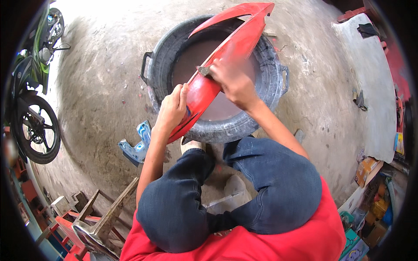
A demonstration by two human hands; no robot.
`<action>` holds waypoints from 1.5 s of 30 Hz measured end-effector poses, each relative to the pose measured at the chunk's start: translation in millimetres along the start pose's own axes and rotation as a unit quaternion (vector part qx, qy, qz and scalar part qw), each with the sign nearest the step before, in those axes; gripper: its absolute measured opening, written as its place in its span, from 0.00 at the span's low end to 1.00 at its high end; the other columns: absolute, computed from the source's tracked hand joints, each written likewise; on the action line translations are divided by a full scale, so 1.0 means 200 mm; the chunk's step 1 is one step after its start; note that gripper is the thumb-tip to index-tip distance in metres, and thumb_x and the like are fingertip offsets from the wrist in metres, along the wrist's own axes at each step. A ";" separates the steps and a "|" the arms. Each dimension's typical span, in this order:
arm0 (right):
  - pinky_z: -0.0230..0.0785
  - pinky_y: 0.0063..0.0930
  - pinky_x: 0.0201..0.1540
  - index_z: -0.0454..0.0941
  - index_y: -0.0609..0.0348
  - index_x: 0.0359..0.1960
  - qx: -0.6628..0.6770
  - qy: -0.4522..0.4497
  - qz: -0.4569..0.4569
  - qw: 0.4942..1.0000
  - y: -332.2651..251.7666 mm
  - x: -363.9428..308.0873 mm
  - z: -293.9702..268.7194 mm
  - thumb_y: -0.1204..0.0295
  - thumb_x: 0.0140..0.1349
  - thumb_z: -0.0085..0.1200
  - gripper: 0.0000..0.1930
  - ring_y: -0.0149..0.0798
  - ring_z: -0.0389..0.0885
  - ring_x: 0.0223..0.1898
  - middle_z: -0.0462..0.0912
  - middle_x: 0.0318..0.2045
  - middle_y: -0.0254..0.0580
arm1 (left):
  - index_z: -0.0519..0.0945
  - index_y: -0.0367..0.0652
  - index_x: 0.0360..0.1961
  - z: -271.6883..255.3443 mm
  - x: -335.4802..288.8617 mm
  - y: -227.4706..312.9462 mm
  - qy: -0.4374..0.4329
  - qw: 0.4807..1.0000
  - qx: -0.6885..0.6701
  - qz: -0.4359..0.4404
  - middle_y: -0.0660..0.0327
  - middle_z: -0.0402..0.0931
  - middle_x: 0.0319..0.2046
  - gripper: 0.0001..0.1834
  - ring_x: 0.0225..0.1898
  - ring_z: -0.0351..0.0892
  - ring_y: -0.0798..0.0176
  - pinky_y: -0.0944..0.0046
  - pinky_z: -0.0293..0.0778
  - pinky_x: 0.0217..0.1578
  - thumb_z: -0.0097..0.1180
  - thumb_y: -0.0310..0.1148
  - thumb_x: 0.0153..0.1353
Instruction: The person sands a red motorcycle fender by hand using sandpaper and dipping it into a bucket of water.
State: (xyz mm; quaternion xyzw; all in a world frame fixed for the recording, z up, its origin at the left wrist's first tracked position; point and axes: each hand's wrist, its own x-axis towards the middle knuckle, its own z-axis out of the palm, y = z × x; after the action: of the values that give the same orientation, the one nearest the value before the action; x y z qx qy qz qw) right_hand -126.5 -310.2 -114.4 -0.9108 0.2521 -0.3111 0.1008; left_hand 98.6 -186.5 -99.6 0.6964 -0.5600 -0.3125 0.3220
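Note:
A long red motorcycle body panel [203,96] slants across a black rubber tub [235,128], its forked far end beyond the rim. My left hand [175,106] grips the panel's near part along its left edge, thumb on top. Against the panel's middle, my right hand [235,82], blurred by motion, pinches a small grey-brown piece, apparently folded sandpaper [203,71]. Murky brownish water [217,106] lies in the tub below the panel. My fingers' undersides are hidden.
A blue-and-white plastic part [140,143] lies on the concrete floor left of the tub. A motorcycle [37,117] stands at the far left. A wooden and red metal frame [98,217] is at lower left. Boxes and clutter [370,200] line the right side.

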 end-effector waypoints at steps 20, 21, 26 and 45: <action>0.69 0.46 0.70 0.77 0.62 0.63 0.004 0.032 0.059 0.998 0.13 0.09 -0.19 0.84 0.60 0.55 0.27 0.53 0.76 0.67 0.80 0.63 0.53 | 0.76 0.34 0.42 0.14 0.27 0.13 0.027 0.996 -0.083 0.034 0.32 0.77 0.34 0.24 0.40 0.77 0.25 0.41 0.72 0.39 0.40 0.45 0.82; 0.69 0.46 0.70 0.77 0.62 0.63 0.004 0.031 0.057 0.998 0.13 0.10 -0.18 0.84 0.60 0.55 0.27 0.53 0.76 0.67 0.80 0.63 0.53 | 0.75 0.35 0.40 0.14 0.29 0.12 0.026 0.997 -0.072 0.025 0.31 0.77 0.34 0.23 0.41 0.76 0.24 0.39 0.71 0.38 0.40 0.45 0.82; 0.70 0.45 0.70 0.78 0.61 0.63 0.003 0.038 0.052 0.998 0.06 0.06 -0.13 0.79 0.64 0.56 0.23 0.53 0.77 0.67 0.80 0.63 0.52 | 0.75 0.37 0.43 0.10 0.17 0.13 0.031 1.000 0.000 0.005 0.33 0.77 0.32 0.21 0.40 0.77 0.25 0.35 0.71 0.38 0.41 0.45 0.81; 0.76 0.41 0.64 0.79 0.61 0.62 0.057 0.199 0.108 0.972 -0.03 -0.06 -0.03 0.85 0.64 0.56 0.23 0.52 0.81 0.63 0.82 0.62 0.51 | 0.72 0.40 0.38 0.04 -0.06 0.06 0.038 0.996 0.078 0.002 0.37 0.77 0.26 0.20 0.33 0.78 0.28 0.34 0.69 0.32 0.42 0.45 0.81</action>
State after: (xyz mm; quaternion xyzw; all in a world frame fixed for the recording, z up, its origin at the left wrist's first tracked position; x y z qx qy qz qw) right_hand -135.8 -298.6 -113.1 -0.7904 0.3456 -0.4877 0.1336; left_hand 83.4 -178.2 -94.4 0.7301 -0.5711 -0.2401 0.2882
